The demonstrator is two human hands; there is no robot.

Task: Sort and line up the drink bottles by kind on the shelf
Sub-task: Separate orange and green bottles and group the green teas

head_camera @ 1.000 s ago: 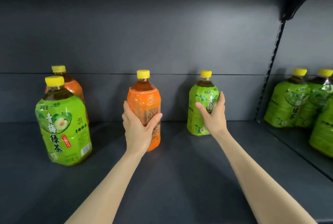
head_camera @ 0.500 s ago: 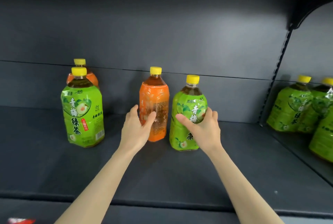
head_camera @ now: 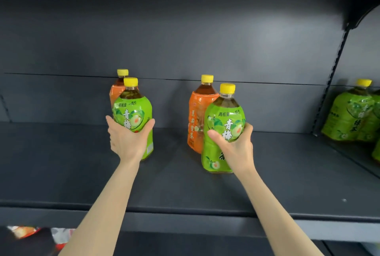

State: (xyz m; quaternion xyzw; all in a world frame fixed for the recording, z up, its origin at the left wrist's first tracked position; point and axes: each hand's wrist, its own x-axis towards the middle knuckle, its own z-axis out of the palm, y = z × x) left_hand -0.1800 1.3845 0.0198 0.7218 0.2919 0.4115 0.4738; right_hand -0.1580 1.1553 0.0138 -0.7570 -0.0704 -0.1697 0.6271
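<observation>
Holding with left hand (head_camera: 127, 142) a green-labelled plastic tea bottle (head_camera: 133, 113) and with right hand (head_camera: 236, 148) a second green-labelled bottle (head_camera: 224, 117). Both upright on dark grey metal shelf (head_camera: 185, 185), orange-labelled bottles (head_camera: 196, 115) just behind. Likely full, heavy, slick-wrapped: best gripped round the belly.

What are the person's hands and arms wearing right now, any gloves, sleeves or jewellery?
Nothing is worn. The left hand and right hand are bare, without gloves, and no ring shows on the fingers in view. The left forearm and right forearm are uncovered down to the frame's lower edge: no sleeve, watch or bracelet.
</observation>
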